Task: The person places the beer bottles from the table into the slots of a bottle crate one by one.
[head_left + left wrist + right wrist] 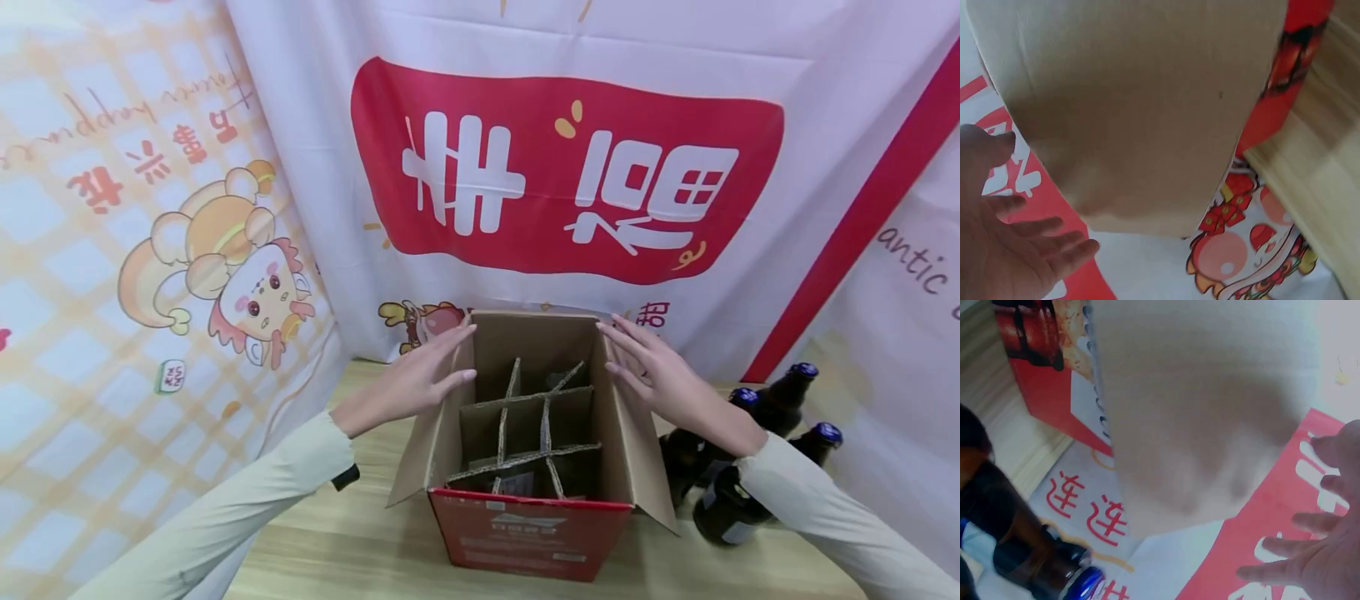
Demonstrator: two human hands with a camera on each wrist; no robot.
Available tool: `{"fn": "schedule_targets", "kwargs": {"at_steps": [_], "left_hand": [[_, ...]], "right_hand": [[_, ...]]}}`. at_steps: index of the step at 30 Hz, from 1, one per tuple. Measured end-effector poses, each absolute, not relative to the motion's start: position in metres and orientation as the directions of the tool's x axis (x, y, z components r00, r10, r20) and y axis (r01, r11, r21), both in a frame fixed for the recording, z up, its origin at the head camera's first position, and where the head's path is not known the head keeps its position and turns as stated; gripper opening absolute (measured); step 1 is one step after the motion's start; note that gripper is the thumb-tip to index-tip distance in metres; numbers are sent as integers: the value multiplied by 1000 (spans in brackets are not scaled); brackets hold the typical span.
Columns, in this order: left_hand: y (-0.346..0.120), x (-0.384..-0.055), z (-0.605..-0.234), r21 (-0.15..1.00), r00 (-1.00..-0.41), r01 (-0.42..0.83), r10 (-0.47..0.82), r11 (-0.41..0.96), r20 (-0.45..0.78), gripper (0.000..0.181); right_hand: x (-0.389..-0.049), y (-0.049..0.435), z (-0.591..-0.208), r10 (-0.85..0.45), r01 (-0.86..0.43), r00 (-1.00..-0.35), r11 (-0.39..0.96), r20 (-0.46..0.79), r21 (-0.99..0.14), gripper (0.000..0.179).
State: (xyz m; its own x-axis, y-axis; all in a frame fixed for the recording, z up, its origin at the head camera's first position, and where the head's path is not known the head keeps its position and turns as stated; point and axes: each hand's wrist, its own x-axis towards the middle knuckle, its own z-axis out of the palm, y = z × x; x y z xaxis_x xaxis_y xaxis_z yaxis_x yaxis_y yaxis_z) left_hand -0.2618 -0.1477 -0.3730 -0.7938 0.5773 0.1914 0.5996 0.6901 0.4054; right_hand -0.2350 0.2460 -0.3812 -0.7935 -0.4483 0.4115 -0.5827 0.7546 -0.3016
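Note:
A red cardboard box [528, 537] stands upright on the table, its top flaps spread. Inside it, a cardboard divider [525, 400] forms several compartments. My left hand [420, 375] is at the far left corner of the rim, fingers extended and thumb toward the inside. On the opposite side, my right hand [663, 379] is by the far right corner, fingers likewise straight. The left wrist view shows the brown left flap [1129, 119] beside the spread fingers. From the right wrist, the right flap [1204, 425] fills the middle, with the hand at its edge. Neither hand grips anything.
Several dark bottles [727, 508] with blue caps stand right of the box, under and beside my right forearm. A printed cloth [562, 175] hangs close behind the box, and another patterned cloth [150, 275] is at the left. The table [330, 533] has a wood-grain top.

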Motion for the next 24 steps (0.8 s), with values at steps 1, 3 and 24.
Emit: {"fn": "schedule_targets", "kwargs": {"at_steps": [1, 3, 24], "left_hand": [[-148, -262, -374, 426, -806, 581, 563, 694, 183, 79], [-150, -262, -375, 457, -829, 545, 533, 703, 171, 78], [-150, -270, -386, 778, -895, 315, 444, 544, 52, 60]], "right_hand": [[-234, 249, -381, -435, -569, -803, 763, 407, -306, 70], [-232, 255, -380, -409, -535, -827, 783, 386, -318, 67], [-203, 313, -392, -275, -210, -955, 890, -109, -405, 36]]}}
